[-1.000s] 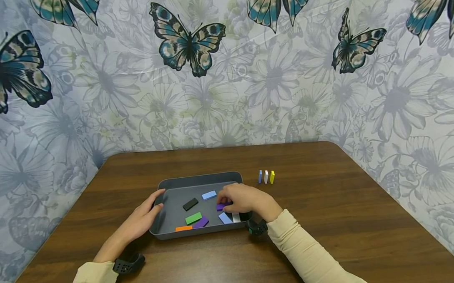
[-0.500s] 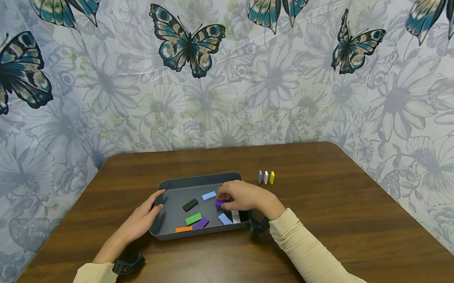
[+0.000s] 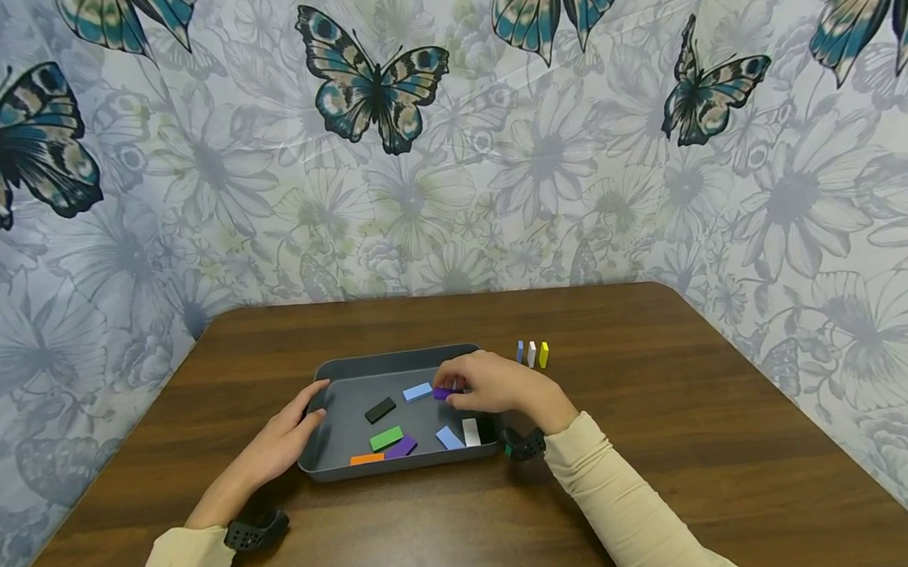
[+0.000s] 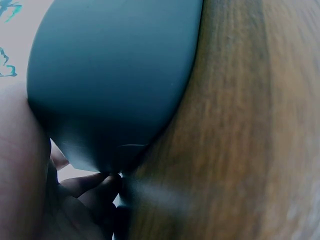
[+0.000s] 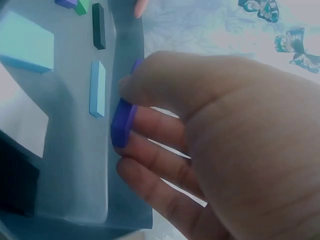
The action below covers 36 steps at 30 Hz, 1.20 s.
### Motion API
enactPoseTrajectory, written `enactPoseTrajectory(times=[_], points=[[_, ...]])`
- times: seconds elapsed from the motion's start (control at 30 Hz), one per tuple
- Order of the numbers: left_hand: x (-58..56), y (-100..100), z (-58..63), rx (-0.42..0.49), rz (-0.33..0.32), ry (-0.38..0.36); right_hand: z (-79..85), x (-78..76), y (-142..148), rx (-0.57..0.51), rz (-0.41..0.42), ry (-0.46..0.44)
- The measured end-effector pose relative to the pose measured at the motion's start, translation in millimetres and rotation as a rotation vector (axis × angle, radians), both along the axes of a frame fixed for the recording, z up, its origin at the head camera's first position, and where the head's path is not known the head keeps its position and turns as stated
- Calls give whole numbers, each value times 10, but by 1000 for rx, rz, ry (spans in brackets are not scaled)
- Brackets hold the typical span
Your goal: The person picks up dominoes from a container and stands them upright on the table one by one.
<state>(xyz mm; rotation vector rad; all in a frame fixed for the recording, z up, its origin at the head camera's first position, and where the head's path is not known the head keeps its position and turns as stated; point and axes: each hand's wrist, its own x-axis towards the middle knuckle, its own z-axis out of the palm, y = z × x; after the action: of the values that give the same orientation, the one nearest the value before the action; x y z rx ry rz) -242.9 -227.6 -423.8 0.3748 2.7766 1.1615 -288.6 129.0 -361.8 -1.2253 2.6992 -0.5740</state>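
Note:
In the head view my right hand (image 3: pixel 495 386) pinches a purple block (image 3: pixel 444 394) between thumb and fingers, over the back right part of the grey tray (image 3: pixel 348 471). The right wrist view shows that purple block (image 5: pixel 122 122) tilted under the thumb, close to the tray wall. My left hand (image 3: pixel 286 431) rests against the tray's left side, fingers extended along it and thumb at the rim. A light blue block (image 3: pixel 417 392) lies just left of the right hand. Nearer the front right are a white block (image 3: pixel 471 432) and another light blue block (image 3: pixel 449 438).
Also in the tray lie a black block (image 3: pixel 380 409), a green block (image 3: pixel 387 438), a second purple block (image 3: pixel 401 447) and an orange block (image 3: pixel 367 459). On the wooden table (image 3: pixel 618 478), blue (image 3: pixel 520 351), white (image 3: pixel 531 354) and yellow (image 3: pixel 543 355) blocks stand upright in a row.
My right hand has moved the purple block toward the back of the tray, bringing the white block fully into sight. The left hand has stayed put.

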Motion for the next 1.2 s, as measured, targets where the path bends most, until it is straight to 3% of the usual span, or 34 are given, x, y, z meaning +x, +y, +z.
enactPoseTrajectory(times=[0.53,1.2], points=[[-43,-15,8,-25,1,32,29,-75,86,-32,-19,14],[-21,-11,-12,-19,6,37,2,-45,70,-28,-4,-46]])
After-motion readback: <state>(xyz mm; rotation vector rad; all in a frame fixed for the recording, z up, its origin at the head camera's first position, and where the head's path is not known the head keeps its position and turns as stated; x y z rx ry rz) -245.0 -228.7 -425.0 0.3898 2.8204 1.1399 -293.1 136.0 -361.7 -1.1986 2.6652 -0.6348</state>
